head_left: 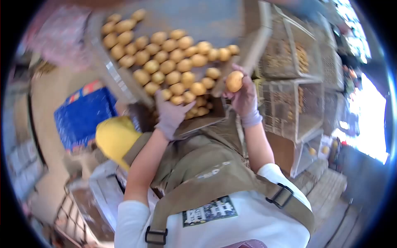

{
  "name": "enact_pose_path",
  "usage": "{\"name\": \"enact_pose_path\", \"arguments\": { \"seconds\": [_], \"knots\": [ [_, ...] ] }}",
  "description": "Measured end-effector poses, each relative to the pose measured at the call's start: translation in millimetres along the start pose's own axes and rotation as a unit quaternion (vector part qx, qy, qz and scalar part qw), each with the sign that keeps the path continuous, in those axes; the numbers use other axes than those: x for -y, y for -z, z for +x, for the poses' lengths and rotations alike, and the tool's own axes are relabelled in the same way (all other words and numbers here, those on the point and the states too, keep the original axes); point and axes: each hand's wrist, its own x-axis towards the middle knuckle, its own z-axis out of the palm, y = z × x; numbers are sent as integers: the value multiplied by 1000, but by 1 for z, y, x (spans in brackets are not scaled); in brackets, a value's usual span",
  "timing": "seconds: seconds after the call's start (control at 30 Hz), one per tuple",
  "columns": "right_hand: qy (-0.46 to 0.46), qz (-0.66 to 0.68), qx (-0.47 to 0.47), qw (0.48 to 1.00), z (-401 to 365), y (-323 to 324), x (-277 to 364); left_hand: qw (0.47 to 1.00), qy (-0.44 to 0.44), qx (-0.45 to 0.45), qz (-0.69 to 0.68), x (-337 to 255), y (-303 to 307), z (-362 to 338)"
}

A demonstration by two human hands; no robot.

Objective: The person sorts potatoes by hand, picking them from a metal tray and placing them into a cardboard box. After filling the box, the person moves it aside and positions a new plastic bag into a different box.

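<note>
My right hand [245, 101], in a thin pale glove, is closed around a round yellow-orange fruit [235, 81] and holds it up by the tray's right side wall. My left hand [170, 115], gloved the same way, is open with thumb and fingers apart. It lies at the near edge of the sorting tray [198, 20], against the closest fruits [177, 88]. Many similar fruits lie spread on the tray's grey-blue surface. Below its near edge, a cardboard box [202, 123] holds several more fruits, partly hidden by my left hand.
Stacked plastic crates [295, 109] with fruits inside stand on the right. A blue bag [84, 118] lies on the floor at left, near a yellow object [117, 138] by my leg. A pink mesh sack [60, 35] sits at the upper left.
</note>
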Motion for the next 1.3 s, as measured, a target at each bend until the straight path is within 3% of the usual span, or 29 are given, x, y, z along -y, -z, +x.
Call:
{"name": "enact_pose_path", "arguments": {
  "seconds": [0.1,0.13,0.17,0.23,0.3,0.37,0.43,0.5,0.57,0.63,0.67,0.7,0.77,0.83,0.9,0.93,0.97,1.03,1.07,1.1,1.17,1.2,1.23,1.27,1.3],
  "knots": [
    [43,66,-95,992,-50,96,37,995,59,-29,-80,-18,-23,-10],
    [105,94,-207,968,-68,137,52,989,85,-34,-115,-20,-22,-7],
    [195,119,-317,921,-87,200,66,982,108,-48,-148,-22,-19,-6],
    [353,145,-438,814,-141,252,119,984,104,-50,-136,-21,-17,-3],
    [428,213,-534,697,-180,303,145,989,98,-48,-103,-21,-32,-6],
    [443,159,-345,812,-191,310,131,989,97,-57,-95,-21,-33,-9],
    [373,123,-420,818,-143,237,121,990,90,-68,-79,-19,-34,-9],
    [280,113,-332,894,-101,207,87,990,96,-53,-86,-19,-25,-6],
    [195,-97,-351,911,-69,98,67,982,122,-70,-127,-21,-27,-7],
    [177,-259,-187,931,-52,43,30,990,103,-31,-95,-20,-21,-11],
    [225,-387,-56,893,-40,32,9,991,99,-12,-94,-19,-13,-10],
    [236,-569,49,786,-39,1,18,991,92,6,-92,-17,-5,-8],
    [275,-573,117,763,-23,-28,-10,991,88,15,-98,-12,7,-3],
    [223,-581,106,776,-6,-45,-32,988,95,-73,-95,-9,-1,-3],
    [262,-721,172,618,13,-41,-44,983,80,-158,-40,-8,-16,-9],
    [237,-741,193,597,28,-20,-57,983,84,-164,-7,-6,-8,-9],
    [199,-794,179,545,41,-13,-60,992,40,-102,60,3,16,-3],
    [211,-765,62,605,53,-50,-51,983,0,-175,63,-14,-20,-11],
    [274,-778,56,562,53,-64,-54,987,1,-161,16,-20,-21,-11],
    [258,-754,151,585,56,-65,-62,989,4,-146,-31,-26,-20,-9],
    [278,-781,224,513,56,-53,-74,988,6,-144,-62,-28,-16,-10],
    [145,-778,206,576,72,-55,-65,986,1,-157,-53,-25,-17,-8],
    [109,-758,157,623,81,-51,-64,984,-7,-169,-45,-22,-15,-4],
    [77,-732,104,669,90,-48,-62,991,0,-101,-83,-21,-7,-2],
    [100,-770,126,618,84,-51,-69,988,19,-128,-79,-23,-9,-2]
  ]
}}
